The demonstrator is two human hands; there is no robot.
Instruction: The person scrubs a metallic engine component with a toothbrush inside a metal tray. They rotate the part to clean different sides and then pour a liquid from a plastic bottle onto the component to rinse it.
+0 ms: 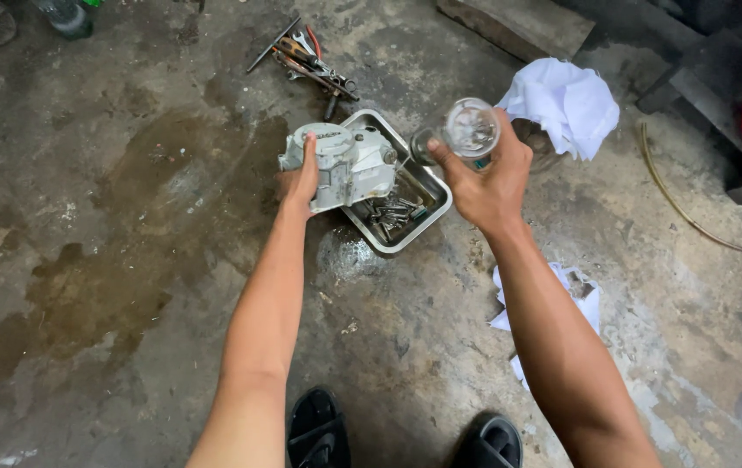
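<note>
Two hands are busy over a metal tray (436, 204) on the stained concrete floor (128, 260): the left hand (300, 180) clasps a grey engine cover (341, 165) propped on the tray's rim, while the right hand (488, 178) grips a tilted clear bottle (462, 132). Liquid could miss the tray and wet the floor, and the cover might slip onto the loose bolts (393, 212).

Left hand (300, 180) is clamped on the grey engine cover (341, 165), propping it on the rim of the steel tray (434, 211). Right hand (485, 178) holds a clear plastic bottle (462, 132) tipped toward that cover. Bolts (391, 214) lie in the tray, between the two grips. White rag (564, 102) just beyond the right grip; tools (306, 61) beyond the left.
</note>
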